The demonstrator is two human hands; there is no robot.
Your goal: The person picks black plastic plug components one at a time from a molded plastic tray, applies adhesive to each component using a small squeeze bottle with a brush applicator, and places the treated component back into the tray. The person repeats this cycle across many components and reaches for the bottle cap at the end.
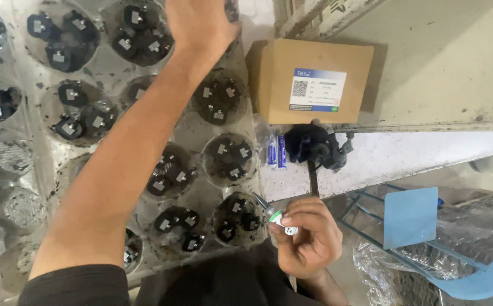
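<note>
**Head view: glue bottle ready, other hand out over the tray**

We look down on a clear plastic tray (198, 127) of round wells, each holding a few small black parts (228, 157) with pale square tops. Our right hand (309, 235) is clenched around a small glue bottle (273, 213) with a green collar, its slim nozzle aimed up-left at the tray's near edge, just beside the closest well. Our left hand (201, 22) stretches to the far wells at the top of the frame; its fingers run out of view, so we cannot tell whether they grip anything. We judge this as the reaching step: one part being fetched while the bottle waits. The next move likely calls for bringing part and nozzle tip close together with a steady, small squeeze. A cardboard box (309, 79) sits beside the tray.
</note>
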